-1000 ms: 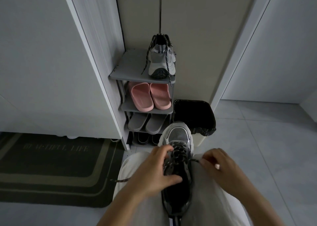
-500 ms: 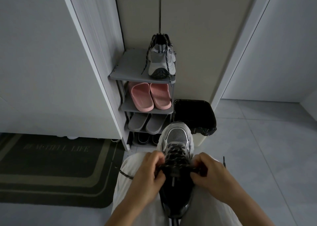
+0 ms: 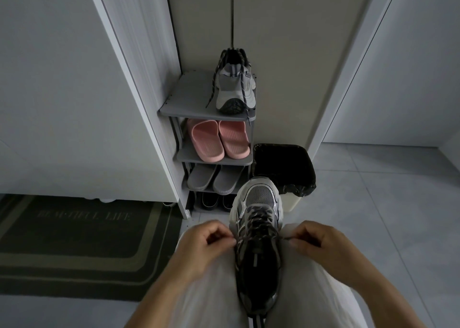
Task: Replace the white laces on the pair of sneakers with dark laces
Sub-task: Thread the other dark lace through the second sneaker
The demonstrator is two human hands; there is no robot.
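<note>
Sneaker (image 3: pixel 257 258) lies on the lap (image 3: pixel 211 293), toe pointing away. Left hand (image 3: pixel 201 248) and right hand (image 3: pixel 321 245) each hold a dark lace (image 3: pixel 258 224) end in a closed pinch grip. The lace looks soft and limp, best held near its tips.

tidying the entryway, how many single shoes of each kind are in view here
sneakers: 2
pink slides: 2
grey slippers: 2
dark shoes, partly hidden: 2
total: 8
</note>
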